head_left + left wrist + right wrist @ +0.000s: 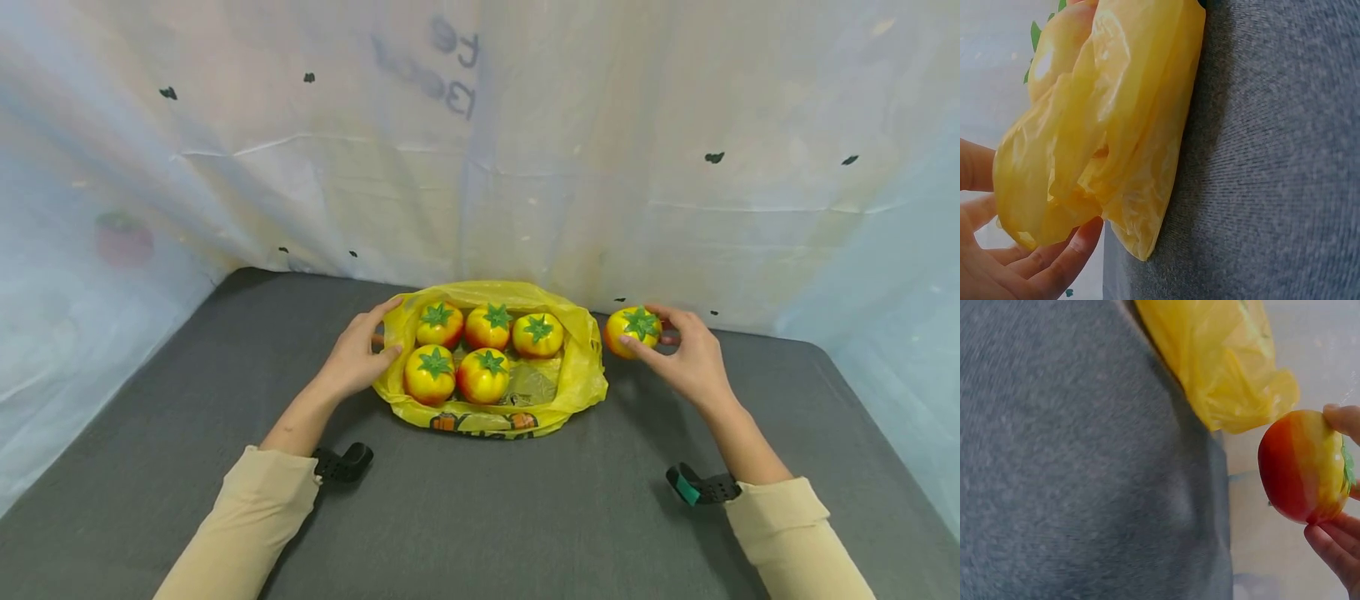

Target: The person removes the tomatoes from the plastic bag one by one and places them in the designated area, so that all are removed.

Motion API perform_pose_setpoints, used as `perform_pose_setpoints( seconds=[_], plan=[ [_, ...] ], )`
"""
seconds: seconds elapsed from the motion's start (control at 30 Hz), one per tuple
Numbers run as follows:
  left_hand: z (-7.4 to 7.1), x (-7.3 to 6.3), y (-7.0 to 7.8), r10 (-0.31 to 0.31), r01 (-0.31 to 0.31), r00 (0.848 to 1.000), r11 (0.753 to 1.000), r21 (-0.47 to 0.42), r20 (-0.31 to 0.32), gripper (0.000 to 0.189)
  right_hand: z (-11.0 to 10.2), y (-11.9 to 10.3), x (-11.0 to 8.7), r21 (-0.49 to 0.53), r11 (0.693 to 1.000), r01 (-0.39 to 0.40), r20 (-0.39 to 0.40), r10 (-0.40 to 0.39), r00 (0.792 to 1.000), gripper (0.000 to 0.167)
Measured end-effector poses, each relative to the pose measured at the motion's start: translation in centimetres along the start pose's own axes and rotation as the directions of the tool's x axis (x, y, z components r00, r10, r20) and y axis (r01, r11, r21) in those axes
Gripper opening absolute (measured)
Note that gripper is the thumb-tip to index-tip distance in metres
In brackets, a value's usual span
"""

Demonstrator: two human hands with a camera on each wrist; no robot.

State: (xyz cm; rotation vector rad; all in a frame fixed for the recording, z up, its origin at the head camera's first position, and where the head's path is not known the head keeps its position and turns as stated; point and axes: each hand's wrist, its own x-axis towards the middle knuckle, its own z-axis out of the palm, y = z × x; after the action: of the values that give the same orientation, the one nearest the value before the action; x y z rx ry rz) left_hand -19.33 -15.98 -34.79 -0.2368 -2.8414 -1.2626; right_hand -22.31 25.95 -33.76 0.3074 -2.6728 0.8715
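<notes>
A yellow plastic bag lies with its mouth spread wide, its rim rolled outward. Inside sit several red-and-yellow tomatoes with green leafy tops, a row of three behind and two in front. My left hand is at the bag's left side, its fingers spread and relaxed, fingertips against the yellow plastic. To the right of the bag, my right hand pinches another tomato between thumb and fingers. This tomato is held above the table, its green top facing up.
A dark grey cloth-covered table lies under the bag. Pale translucent sheeting with small dark marks hangs along the table's back edge. Black straps are worn at both wrists, below beige sleeves.
</notes>
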Motion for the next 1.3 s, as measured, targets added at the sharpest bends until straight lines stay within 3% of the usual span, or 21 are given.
perform_pose_setpoints(
  seconds=[0.3,1.0,1.13,1.3],
  plan=[
    [0.2,0.2,0.3,-0.002,0.002,1.0,1.0,-0.022,0.004,0.067,0.5,1.2,0.2,-0.057,0.993,-0.101,0.071,0.105,0.992,0.067],
    [0.0,0.2,0.1,-0.007,0.007,1.0,1.0,-0.007,0.001,0.067,1.0,2.4,1.0,-0.075,0.982,-0.171,0.157,0.181,0.971,0.08],
    [0.0,0.1,0.1,-0.008,0.008,1.0,1.0,-0.006,-0.003,0.067,0.8,2.0,1.2,-0.092,0.985,-0.143,0.14,0.155,0.978,0.079],
    [-0.1,0.0,-0.1,-0.015,0.015,1.0,1.0,-0.002,-0.007,0.067,1.2,0.4,1.4,-0.041,0.996,-0.082,0.044,0.084,0.995,0.069]
  ],
)
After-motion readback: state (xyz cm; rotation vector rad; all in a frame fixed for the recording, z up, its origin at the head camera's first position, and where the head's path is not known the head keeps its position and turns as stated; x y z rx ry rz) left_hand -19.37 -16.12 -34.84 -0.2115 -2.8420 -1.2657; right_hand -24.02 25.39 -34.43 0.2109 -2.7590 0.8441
